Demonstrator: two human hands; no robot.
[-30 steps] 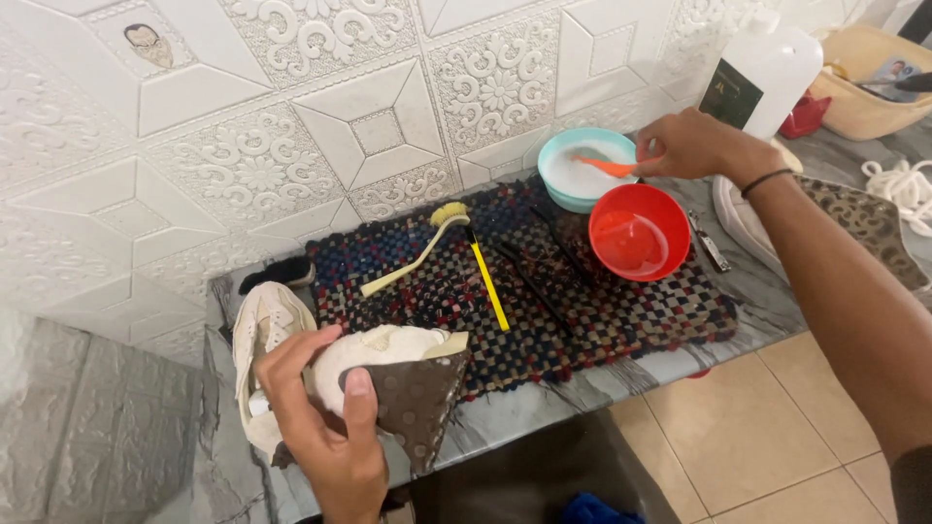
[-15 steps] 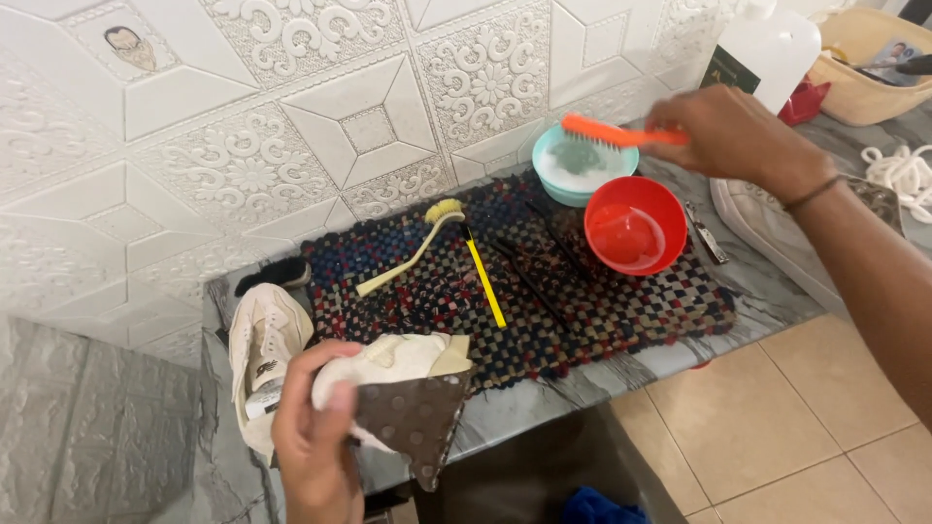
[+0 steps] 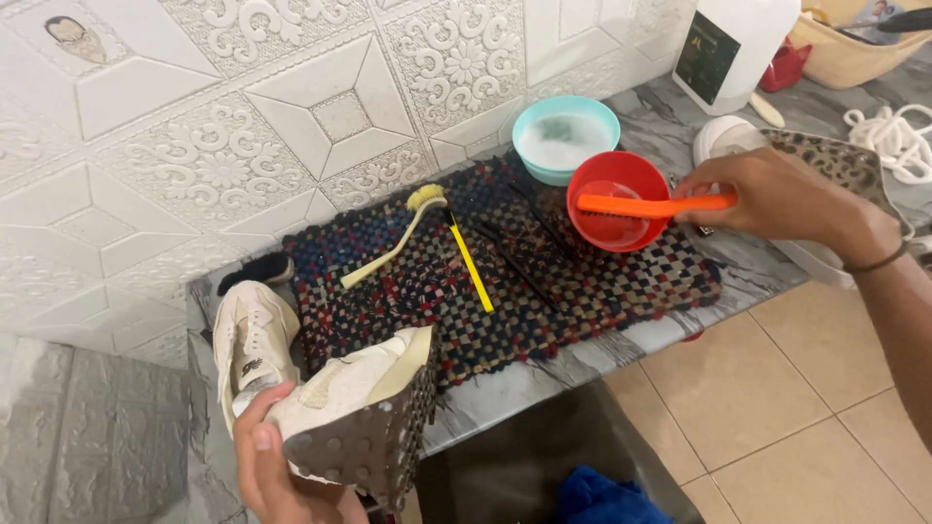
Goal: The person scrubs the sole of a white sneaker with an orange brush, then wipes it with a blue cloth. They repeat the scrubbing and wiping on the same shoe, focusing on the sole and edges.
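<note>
Orange brush (image 3: 652,205), held level by the right hand (image 3: 786,194) over the red bowl (image 3: 614,199); the fingers were closed on the handle end and the bristle end reached across the bowl's rim. The bowl stood on the right part of a woven mat (image 3: 505,281) spread on the grey marbled counter (image 3: 621,340). Just behind the red bowl, touching or nearly touching it, stood a teal bowl (image 3: 565,136) holding pale foamy liquid.

The left hand (image 3: 277,461) gripped a white shoe (image 3: 359,408) at the counter's near edge, thumb on the upper, the brown studded sole turned toward the camera. A second white shoe (image 3: 248,340) lay just beside it on the counter, sole down. A dark brush (image 3: 254,273) lay behind that shoe, near the wall.

On the mat, well apart from both hands, lay a cream long-handled brush (image 3: 398,238) with its head toward the wall and a yellow stick (image 3: 472,264) just beside it. A white jug (image 3: 738,44) with a dark label stood at the back right, and white cord (image 3: 893,136) lay coiled at the far right. The wall bore embossed white tiles (image 3: 223,146).
</note>
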